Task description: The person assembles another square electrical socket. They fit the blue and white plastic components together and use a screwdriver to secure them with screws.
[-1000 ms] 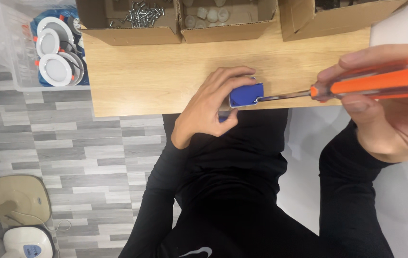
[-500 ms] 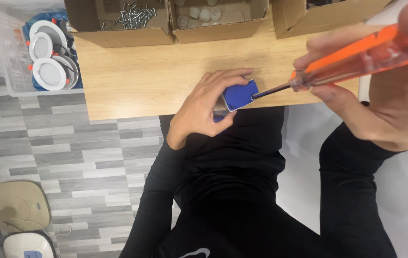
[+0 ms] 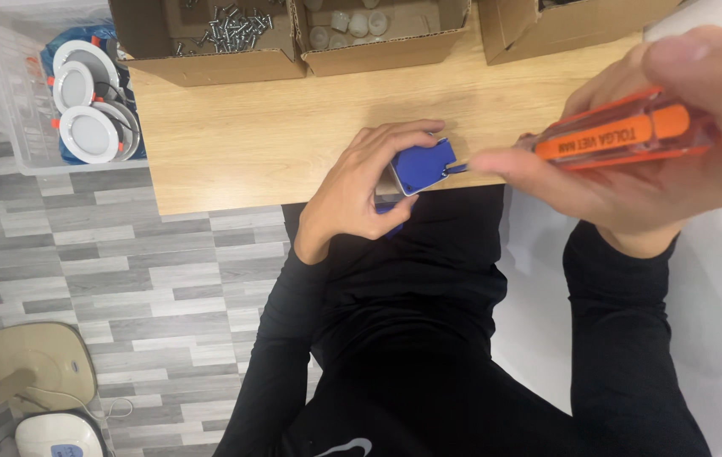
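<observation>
The left hand (image 3: 359, 188) is closed around a small blue plastic part (image 3: 421, 166) with a pale metal piece behind it, pinning it at the near edge of the wooden counter (image 3: 251, 135); the thumb lies under the part, the fingers curl over its top; the right hand (image 3: 640, 161) is wrapped around an orange screwdriver (image 3: 623, 134) with a clear-edged handle, whose shaft runs left and whose tip meets the right side of the blue part; along the far edge of the counter stand open cardboard boxes, one (image 3: 209, 38) holding loose screws, the next (image 3: 378, 30) small pale pieces; left of the counter a clear plastic bin (image 3: 14, 101) holds round white light fittings (image 3: 86, 131); below lies grey plank flooring (image 3: 124, 271).
</observation>
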